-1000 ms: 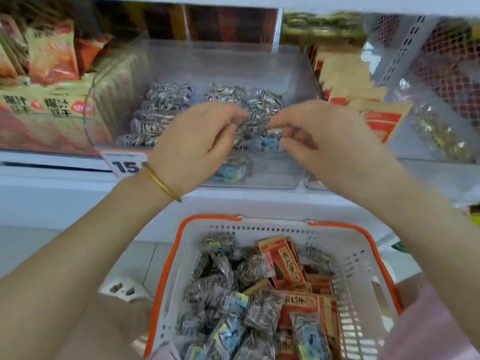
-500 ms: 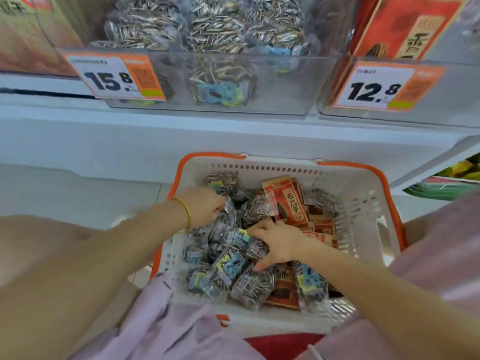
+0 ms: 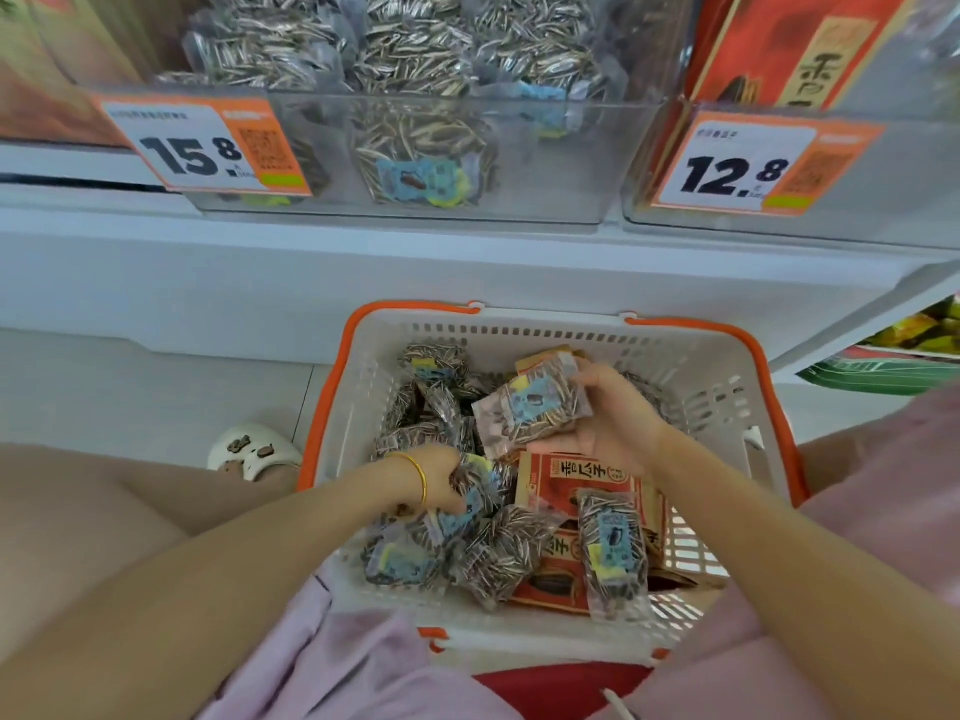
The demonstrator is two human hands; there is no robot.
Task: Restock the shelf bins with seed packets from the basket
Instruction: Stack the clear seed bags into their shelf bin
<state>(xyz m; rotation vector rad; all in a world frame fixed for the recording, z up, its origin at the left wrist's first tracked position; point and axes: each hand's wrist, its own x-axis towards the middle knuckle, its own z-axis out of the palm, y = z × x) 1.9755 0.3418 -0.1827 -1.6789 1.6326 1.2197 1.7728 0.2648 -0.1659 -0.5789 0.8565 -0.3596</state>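
Observation:
A white basket with an orange rim [image 3: 691, 371] stands below the shelf, filled with several clear seed packets and red seed packets [image 3: 571, 480]. My right hand [image 3: 613, 413] holds one clear seed packet [image 3: 530, 413] lifted above the pile. Lower left in the basket, my left hand [image 3: 441, 480] with a gold bracelet grips another clear packet [image 3: 480, 491] among the heap. Above, a clear shelf bin [image 3: 545, 200] holds several of the same clear packets. Its neighbour on the right, another bin [image 3: 883, 220], holds red packets.
Price tags reading 15.8 [image 3: 202, 148] and 12.8 [image 3: 737, 168] hang on the bin fronts. The white shelf ledge [image 3: 208, 267] juts out just above the basket. My knees flank the basket, and a white sandal [image 3: 249, 449] stands on the floor at left.
Both hands came down from the shelf bin into the basket. My right hand has since lifted a clear packet off the pile, and my left hand has moved lower onto another.

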